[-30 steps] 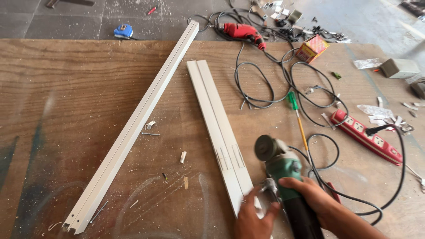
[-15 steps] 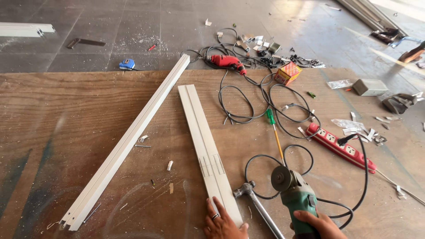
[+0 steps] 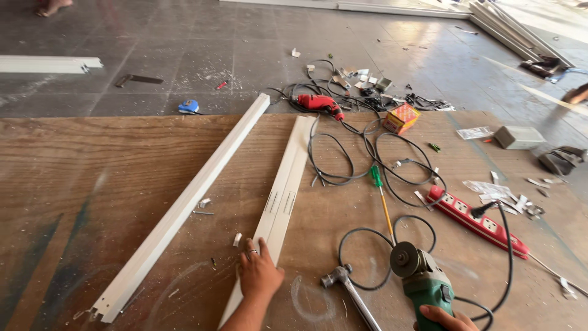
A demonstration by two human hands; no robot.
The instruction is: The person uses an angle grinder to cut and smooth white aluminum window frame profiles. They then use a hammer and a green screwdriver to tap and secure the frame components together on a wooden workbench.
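Observation:
My left hand [image 3: 259,274] lies palm down, gripping the near part of a flat white profile strip [image 3: 286,184] that runs away from me across the wooden board [image 3: 92,165]. My right hand [image 3: 446,319], at the bottom edge, holds the body of a green angle grinder [image 3: 422,279] that rests on the board, disc end pointing away. A hammer [image 3: 347,289] lies between the two hands. A longer white channel profile [image 3: 184,205] lies diagonally to the left of the strip.
Black cables [image 3: 361,159] loop over the board's middle right. A red power strip [image 3: 478,220], a green-handled screwdriver [image 3: 381,196], an orange box [image 3: 401,117] and a red drill [image 3: 318,103] lie beyond. A blue tape measure [image 3: 188,106] sits on the tiled floor.
The grinder has moved right, off the white strip, and now rests on the board. My left hand left the grinder and pressed onto the strip. The view tilted up.

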